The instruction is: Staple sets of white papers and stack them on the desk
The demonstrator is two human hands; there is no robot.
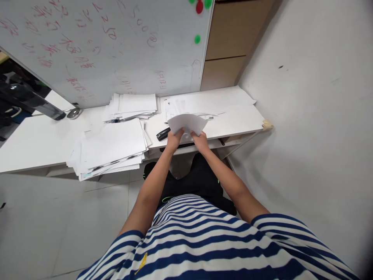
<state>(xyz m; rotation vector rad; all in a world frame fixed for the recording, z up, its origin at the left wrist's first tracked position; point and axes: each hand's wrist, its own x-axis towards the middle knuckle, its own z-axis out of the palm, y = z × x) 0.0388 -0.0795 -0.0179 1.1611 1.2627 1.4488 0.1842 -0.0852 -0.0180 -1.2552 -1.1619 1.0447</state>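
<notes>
Both hands grip a white sheet of paper [188,121] by its near edge, and it bows upward over the front of the desk. My left hand [175,140] pinches the left side and my right hand [200,141] the right side. Whether it is one sheet or several I cannot tell. Just left of my left hand lies a black stapler [163,134]. Behind the held paper, more loose papers [175,107] rest on the desk, partly covered by it.
A large paper stack [113,144] overhangs the front edge of the white desk [40,140]. Behind it is another stack [136,104]. A computer mouse [74,113] and a dark bottle [35,99] are at the left. A whiteboard [116,50] stands behind; a wall [314,116] bounds the right.
</notes>
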